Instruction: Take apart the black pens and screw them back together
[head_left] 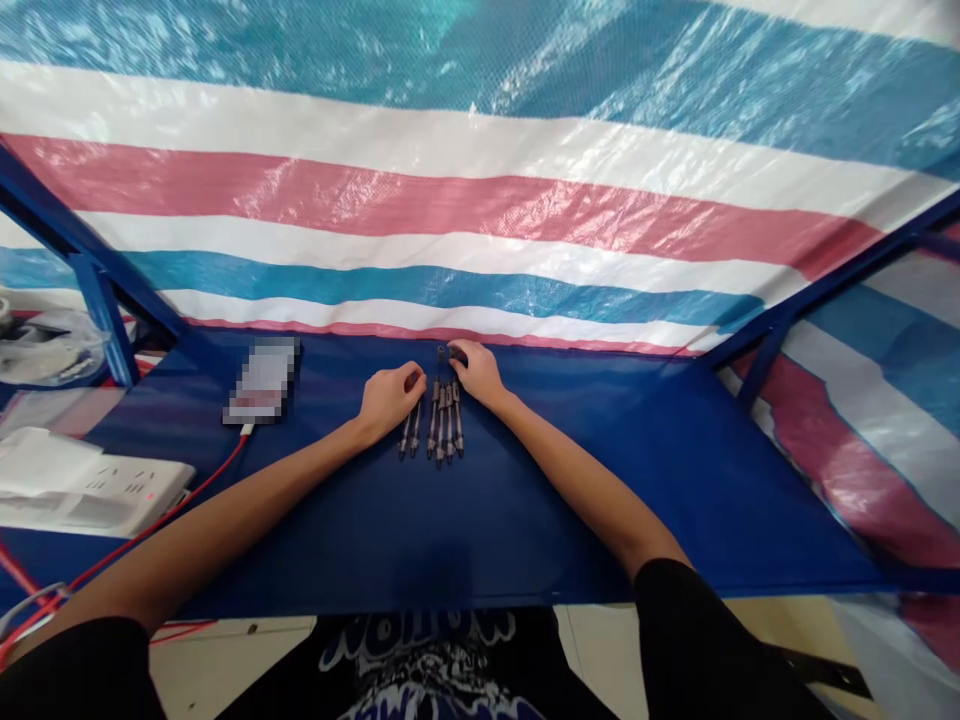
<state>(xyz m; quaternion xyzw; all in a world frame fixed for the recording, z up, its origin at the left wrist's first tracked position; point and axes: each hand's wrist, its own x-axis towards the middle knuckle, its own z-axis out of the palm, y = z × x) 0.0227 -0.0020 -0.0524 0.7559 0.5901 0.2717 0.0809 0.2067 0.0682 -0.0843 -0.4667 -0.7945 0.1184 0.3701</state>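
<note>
Several slim pens with clear barrels and dark ends lie side by side on the blue tabletop, pointing toward me. To their left, two more pens stick out from under my left hand. Its fingers are curled closed around their upper ends, where a dark part shows between thumb and finger. My right hand rests at the far end of the group, thumb and fingers pinched at a small dark piece. Another small dark piece lies just left of it. The fingers partly hide what they hold.
At the left lies a blurred-out phone with a red cable plugged in. A white power strip sits nearer the left edge. Blue metal bars and a striped plastic sheet bound the table's back and sides.
</note>
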